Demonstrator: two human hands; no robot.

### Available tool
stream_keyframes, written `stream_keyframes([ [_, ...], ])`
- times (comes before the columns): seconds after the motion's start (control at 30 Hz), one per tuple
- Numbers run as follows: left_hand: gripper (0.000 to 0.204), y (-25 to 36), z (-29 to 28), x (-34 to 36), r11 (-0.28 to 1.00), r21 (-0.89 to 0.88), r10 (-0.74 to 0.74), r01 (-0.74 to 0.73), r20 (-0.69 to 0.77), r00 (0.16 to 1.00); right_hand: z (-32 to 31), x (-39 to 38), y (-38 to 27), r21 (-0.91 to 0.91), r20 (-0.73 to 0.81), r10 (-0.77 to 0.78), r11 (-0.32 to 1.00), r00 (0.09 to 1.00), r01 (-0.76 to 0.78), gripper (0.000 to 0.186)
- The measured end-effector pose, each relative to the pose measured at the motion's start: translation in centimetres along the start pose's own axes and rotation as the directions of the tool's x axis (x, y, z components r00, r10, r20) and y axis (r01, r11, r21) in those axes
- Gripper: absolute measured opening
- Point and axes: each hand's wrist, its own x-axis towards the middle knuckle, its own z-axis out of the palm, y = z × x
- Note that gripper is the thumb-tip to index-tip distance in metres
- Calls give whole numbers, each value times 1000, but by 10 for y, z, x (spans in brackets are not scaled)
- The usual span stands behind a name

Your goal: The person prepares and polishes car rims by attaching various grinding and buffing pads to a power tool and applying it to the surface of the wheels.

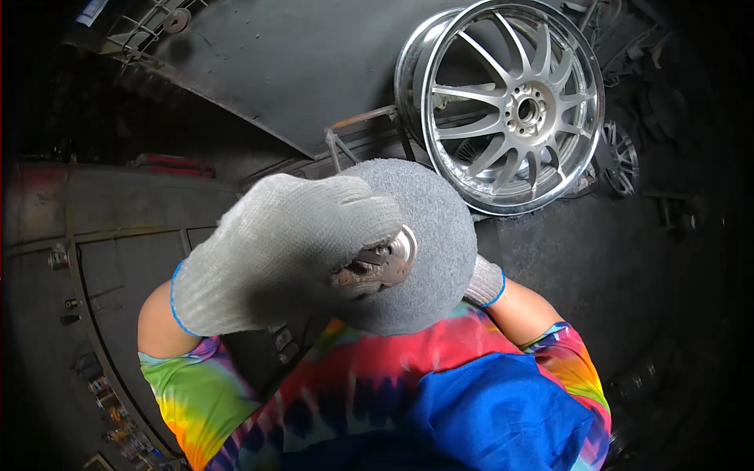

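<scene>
A large round grey fibrous disc [440, 243], like a buffing wheel, is in front of my chest. My left hand [290, 243], in a grey knit glove with a blue-edged cuff, lies across its left half. The fingers curl round a dark, rusty-looking metal piece [373, 267] at the hub, next to a shiny metal ring [407, 250]. Of my right hand [485, 282] only the gloved wrist shows at the disc's right edge. Its fingers are hidden behind the disc.
A silver multi-spoke car wheel rim [491, 129] leans beyond the disc at upper right, beside a bent metal frame [361, 118]. Another rim [620, 157] is farther right. A wire rack [149, 27] is at upper left. Small cans and bottles [118, 416] stand at lower left.
</scene>
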Motion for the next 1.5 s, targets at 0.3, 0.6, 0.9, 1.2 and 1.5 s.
stream_keyframes([
  [0.3,25,-10,16,2,937,-267,154,-224,-259,954,1,-2,-2,-8,-2,-13,1000,1000,13,48],
  [0.6,17,-1,14,-3,972,-156,112,-175,-343,932,1,-3,-2,4,16,-4,1000,1000,4,48],
  [0.9,18,1,16,-4,990,-102,50,-98,-394,918,7,-2,-13,-117,56,-60,991,997,66,48],
  [1.2,23,-12,21,-2,982,-122,87,-143,-377,922,-3,4,-11,392,50,96,913,994,-108,62],
  [1.5,36,-11,15,-1,991,-12,122,-132,-305,945,20,-7,-26,-411,118,-40,908,992,86,70],
])
